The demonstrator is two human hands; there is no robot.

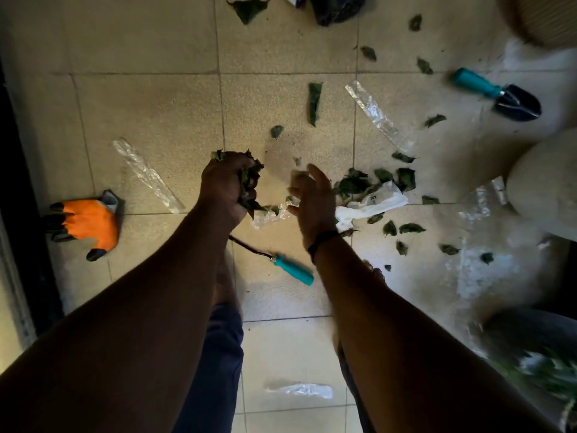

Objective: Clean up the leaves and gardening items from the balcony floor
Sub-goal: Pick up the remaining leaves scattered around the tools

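Bunch of leaves (248,179) is clenched in left hand (223,190) above the tiled floor (150,114). Right hand (312,203) is spread, fingers loose, nothing held. Gathering step underway. Next, likely: leaf pile (359,181) by white bag (371,206) to be scooped.

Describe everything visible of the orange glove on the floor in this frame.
The orange glove lies flat on the tiled floor at the left, beside a dark door frame. Its body looks like orange knit fabric, its fingertips are coated black, and a grey cuff shows at its upper right. The fingers point left and down. Neither hand touches it; a strip of clear plastic lies just to its right, apart from it.
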